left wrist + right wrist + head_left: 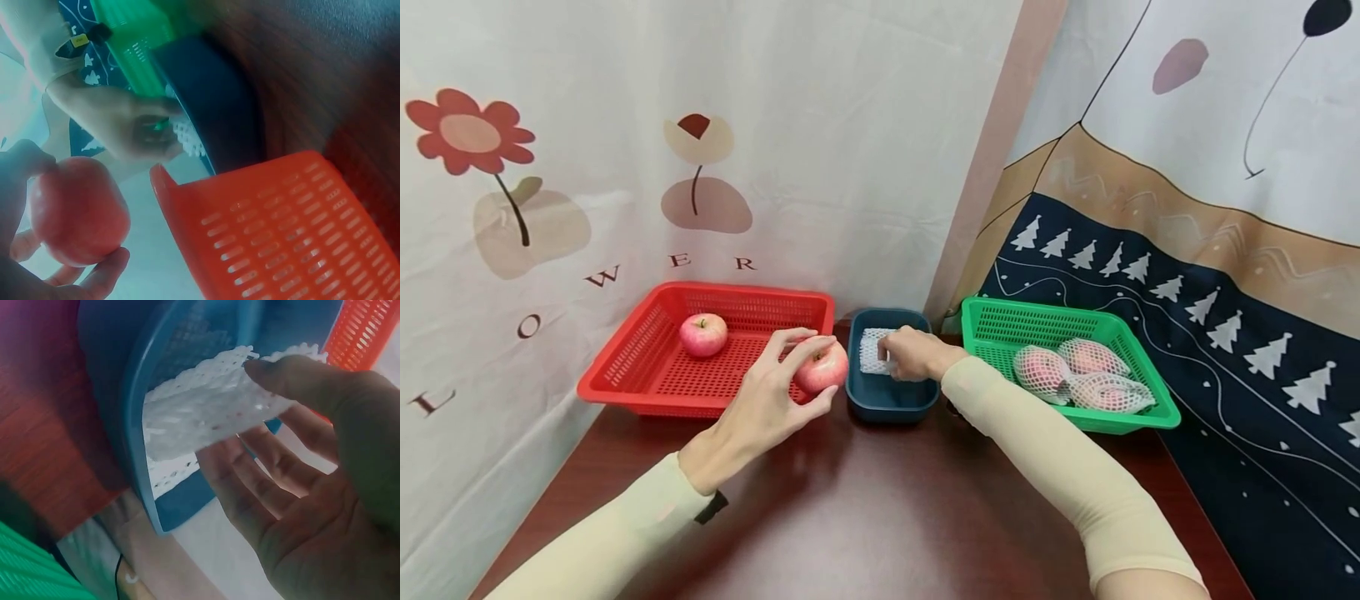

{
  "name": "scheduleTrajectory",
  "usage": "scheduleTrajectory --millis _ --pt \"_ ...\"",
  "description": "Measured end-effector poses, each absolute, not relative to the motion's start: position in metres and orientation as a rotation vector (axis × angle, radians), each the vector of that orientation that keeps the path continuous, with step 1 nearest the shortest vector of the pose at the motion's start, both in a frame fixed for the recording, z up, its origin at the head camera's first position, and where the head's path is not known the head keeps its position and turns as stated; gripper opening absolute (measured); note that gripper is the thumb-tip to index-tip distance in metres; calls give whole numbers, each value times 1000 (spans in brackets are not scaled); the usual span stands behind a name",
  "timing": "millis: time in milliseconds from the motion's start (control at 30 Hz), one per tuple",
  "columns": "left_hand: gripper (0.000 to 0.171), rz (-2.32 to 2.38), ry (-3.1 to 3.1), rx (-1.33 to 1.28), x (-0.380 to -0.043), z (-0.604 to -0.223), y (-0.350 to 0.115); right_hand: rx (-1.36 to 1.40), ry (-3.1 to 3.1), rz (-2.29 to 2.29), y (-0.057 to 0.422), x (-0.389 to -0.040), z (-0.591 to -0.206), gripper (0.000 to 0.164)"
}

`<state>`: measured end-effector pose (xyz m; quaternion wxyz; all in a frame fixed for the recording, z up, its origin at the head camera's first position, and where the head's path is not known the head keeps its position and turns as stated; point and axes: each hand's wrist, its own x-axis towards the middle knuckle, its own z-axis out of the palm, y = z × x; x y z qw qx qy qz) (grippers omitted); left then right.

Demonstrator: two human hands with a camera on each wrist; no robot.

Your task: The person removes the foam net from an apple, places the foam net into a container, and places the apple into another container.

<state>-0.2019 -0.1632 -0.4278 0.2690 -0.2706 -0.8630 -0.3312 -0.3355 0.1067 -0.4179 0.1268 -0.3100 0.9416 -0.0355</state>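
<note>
My left hand (769, 398) grips a red apple (822, 367) between thumb and fingers, over the gap between the red basket and the blue bin. In the left wrist view the same apple (78, 211) shows whole and bare. My right hand (916, 353) reaches into the small dark blue bin (891, 410). There it pinches a white foam fruit net (206, 412), thumb above and fingers below. More white netting (172, 475) lies under that piece in the bin.
A red basket (662, 403) at the left holds one bare apple (703, 335). On the right, a green basket (1123, 427) contains three apples in white nets (1042, 372). All stand along the back of the dark red table (880, 508), before a printed curtain (850, 150).
</note>
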Motion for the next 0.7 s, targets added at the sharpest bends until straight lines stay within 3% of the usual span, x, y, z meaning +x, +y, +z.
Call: scheduleTrajectory --millis 700 --pt "75 -831 -2412 -648 -215 -413 -183 -933 2555 -159 122 -325 -416 34"
